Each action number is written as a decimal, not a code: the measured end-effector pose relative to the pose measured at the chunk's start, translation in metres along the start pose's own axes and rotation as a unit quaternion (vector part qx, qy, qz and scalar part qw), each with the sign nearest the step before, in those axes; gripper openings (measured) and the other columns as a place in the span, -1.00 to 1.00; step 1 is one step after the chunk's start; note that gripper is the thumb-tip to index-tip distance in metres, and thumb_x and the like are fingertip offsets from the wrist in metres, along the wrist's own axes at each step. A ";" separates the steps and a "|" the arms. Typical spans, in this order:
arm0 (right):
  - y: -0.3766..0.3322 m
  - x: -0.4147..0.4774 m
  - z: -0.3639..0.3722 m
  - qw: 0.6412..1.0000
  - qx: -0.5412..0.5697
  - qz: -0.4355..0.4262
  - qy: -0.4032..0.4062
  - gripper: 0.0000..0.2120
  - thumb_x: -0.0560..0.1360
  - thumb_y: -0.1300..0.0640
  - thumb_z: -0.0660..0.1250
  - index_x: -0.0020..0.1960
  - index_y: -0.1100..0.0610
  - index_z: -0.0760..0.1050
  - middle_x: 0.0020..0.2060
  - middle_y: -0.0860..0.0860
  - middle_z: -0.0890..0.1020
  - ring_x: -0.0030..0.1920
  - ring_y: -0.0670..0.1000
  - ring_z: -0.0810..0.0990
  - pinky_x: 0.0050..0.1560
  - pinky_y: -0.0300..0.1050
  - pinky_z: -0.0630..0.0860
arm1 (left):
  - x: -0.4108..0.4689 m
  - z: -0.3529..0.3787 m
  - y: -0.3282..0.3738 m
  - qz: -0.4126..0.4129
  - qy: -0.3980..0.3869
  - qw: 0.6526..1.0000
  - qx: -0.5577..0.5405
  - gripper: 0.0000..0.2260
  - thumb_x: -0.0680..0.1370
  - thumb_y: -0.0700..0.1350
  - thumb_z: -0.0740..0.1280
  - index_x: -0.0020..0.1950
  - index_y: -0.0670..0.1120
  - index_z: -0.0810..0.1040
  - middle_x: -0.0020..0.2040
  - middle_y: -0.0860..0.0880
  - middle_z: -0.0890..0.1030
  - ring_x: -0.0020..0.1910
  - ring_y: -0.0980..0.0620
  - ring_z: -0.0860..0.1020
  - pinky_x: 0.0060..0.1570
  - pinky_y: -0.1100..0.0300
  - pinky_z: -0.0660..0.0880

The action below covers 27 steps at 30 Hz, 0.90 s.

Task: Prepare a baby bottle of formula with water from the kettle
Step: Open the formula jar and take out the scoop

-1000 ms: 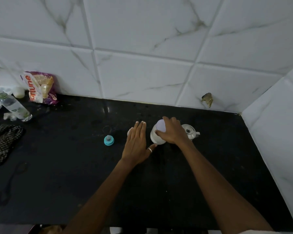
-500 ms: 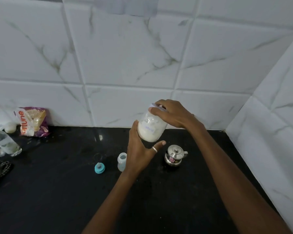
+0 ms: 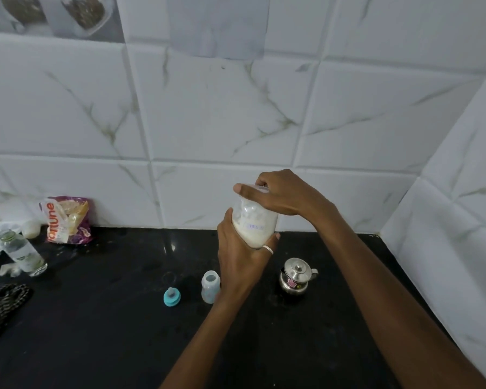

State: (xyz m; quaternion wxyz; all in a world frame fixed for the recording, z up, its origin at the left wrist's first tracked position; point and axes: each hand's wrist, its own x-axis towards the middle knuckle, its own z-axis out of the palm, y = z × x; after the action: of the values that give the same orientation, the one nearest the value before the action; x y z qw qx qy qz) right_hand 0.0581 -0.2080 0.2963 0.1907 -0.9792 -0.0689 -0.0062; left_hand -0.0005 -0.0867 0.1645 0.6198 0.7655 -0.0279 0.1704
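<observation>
A clear jar of white formula powder is held up above the black counter. My left hand grips the jar's bottom from below. My right hand is curled over its lid from above. On the counter below stands a small open baby bottle, upright, just left of my left wrist. Its teal nipple cap lies to the left of it. A small steel kettle with a lid stands to the right, between my forearms.
A purple food packet leans on the tiled wall at back left. A clear glass bottle stands at the far left, with a checked cloth in front of it. The tiled side wall closes the right.
The jar has been lifted off the counter into the air by both hands. The view has tilted up toward the wall. The bottle and kettle stay where they were.
</observation>
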 end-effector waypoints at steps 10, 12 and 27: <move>-0.020 -0.004 -0.005 0.984 -0.133 -0.057 0.100 -0.27 0.42 -0.55 0.10 -0.21 0.14 0.55 -0.30 -0.01 0.61 -0.25 0.03 0.58 -0.16 -0.03 0.55 | -0.002 -0.011 0.029 -0.017 -0.010 1.000 -0.018 -0.30 0.30 0.06 0.67 0.09 0.58 0.26 0.06 0.25 0.57 0.03 0.36 0.58 -0.08 0.29 0.57; -0.019 -0.005 -0.001 0.982 -0.123 -0.074 0.123 -0.28 0.41 -0.50 0.10 -0.26 0.17 0.54 -0.37 0.00 0.59 -0.31 0.04 0.56 -0.21 -0.03 0.53 | -0.001 -0.017 0.028 -0.019 -0.022 0.999 -0.016 -0.31 0.29 0.05 0.67 0.04 0.59 0.28 0.03 0.21 0.60 -0.03 0.30 0.61 -0.10 0.17 0.64; -0.009 -0.014 -0.017 0.982 0.049 -0.183 -0.007 -0.41 0.44 -0.44 0.24 0.34 -0.16 0.55 0.21 -0.23 0.66 0.18 -0.11 0.62 0.22 0.00 0.55 | 0.016 -0.051 0.013 -0.047 -0.178 0.977 -0.108 -0.39 0.19 0.06 0.63 0.19 0.14 0.50 0.04 0.20 0.72 0.09 0.20 0.68 -0.05 0.40 0.58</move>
State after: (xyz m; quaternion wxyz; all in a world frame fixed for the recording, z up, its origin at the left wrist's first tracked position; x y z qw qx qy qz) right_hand 0.0434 -0.2081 0.3149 0.2335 -0.9396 -0.2485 -0.0307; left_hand -0.0005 -0.0383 0.1898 0.6915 0.7125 -0.1195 -0.0017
